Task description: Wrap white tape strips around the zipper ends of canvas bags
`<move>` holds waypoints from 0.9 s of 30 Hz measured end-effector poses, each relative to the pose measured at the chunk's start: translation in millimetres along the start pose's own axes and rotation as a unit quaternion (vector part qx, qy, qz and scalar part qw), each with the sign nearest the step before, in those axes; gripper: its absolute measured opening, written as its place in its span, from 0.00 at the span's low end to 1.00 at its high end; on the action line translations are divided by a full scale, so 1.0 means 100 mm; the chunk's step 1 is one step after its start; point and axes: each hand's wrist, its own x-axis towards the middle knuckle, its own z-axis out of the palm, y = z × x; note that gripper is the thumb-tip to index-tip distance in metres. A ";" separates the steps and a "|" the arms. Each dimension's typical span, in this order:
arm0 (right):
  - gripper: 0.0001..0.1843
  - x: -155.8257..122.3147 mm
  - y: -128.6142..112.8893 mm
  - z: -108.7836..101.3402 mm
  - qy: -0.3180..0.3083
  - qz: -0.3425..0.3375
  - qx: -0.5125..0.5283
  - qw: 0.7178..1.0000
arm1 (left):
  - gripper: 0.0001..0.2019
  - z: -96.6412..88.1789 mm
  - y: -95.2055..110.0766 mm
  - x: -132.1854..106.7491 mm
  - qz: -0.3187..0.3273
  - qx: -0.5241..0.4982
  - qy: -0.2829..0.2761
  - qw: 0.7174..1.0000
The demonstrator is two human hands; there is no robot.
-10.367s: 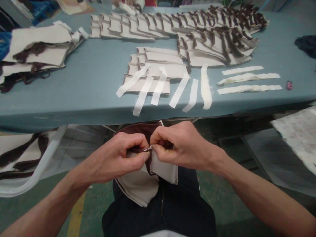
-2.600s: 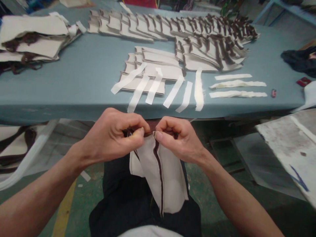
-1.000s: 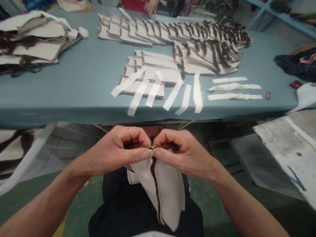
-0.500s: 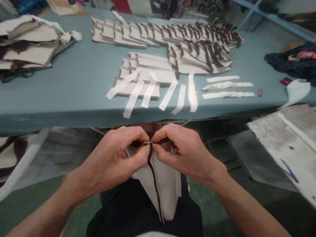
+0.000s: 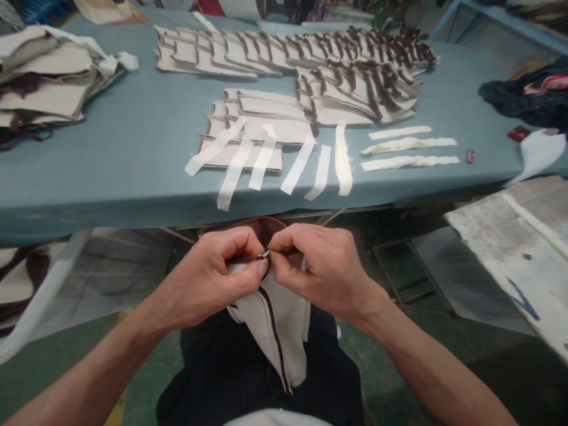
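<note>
A cream fabric piece (image 5: 277,328) with a dark brown zipper line down its middle hangs over my lap. My left hand (image 5: 208,278) and my right hand (image 5: 319,269) are both closed on its top edge, thumbs and forefingers pinched together. Between the fingertips shows a small metal zipper slider (image 5: 265,255). Dark brown lining (image 5: 261,228) of the piece rises behind my knuckles. Both hands are below the front edge of the blue-grey table (image 5: 133,154).
On the table lie several white tape strips (image 5: 266,163) over a stack of cream pieces (image 5: 257,118), rows of brown-trimmed pieces (image 5: 355,77) behind, three strips (image 5: 408,147) at right, a pile (image 5: 48,83) at far left and dark cloth (image 5: 528,97) at far right. A stained white board (image 5: 515,236) stands right.
My hands have shifted slightly left and up with the fabric piece. Both stay pinched at the zipper's top end.
</note>
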 end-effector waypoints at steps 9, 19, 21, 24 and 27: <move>0.05 0.04 0.00 -0.02 -0.067 0.091 0.117 0.987 | 0.09 0.05 -0.04 -0.01 -0.035 -0.014 -0.010 0.999; 0.04 0.14 -0.05 -0.07 -0.097 0.081 0.089 0.988 | 0.03 -0.14 0.00 0.03 0.034 0.136 -0.001 0.990; 0.04 0.18 -0.07 -0.08 -0.115 0.105 0.114 0.981 | 0.05 -0.18 0.00 0.04 0.044 0.138 0.002 0.989; 0.12 0.24 -0.08 -0.09 -0.158 0.132 0.144 0.968 | 0.07 -0.23 -0.01 0.03 0.056 0.119 -0.013 0.991; 0.05 0.29 -0.09 -0.07 -0.184 0.104 0.103 0.972 | 0.07 -0.27 -0.03 0.01 0.071 0.116 -0.020 0.991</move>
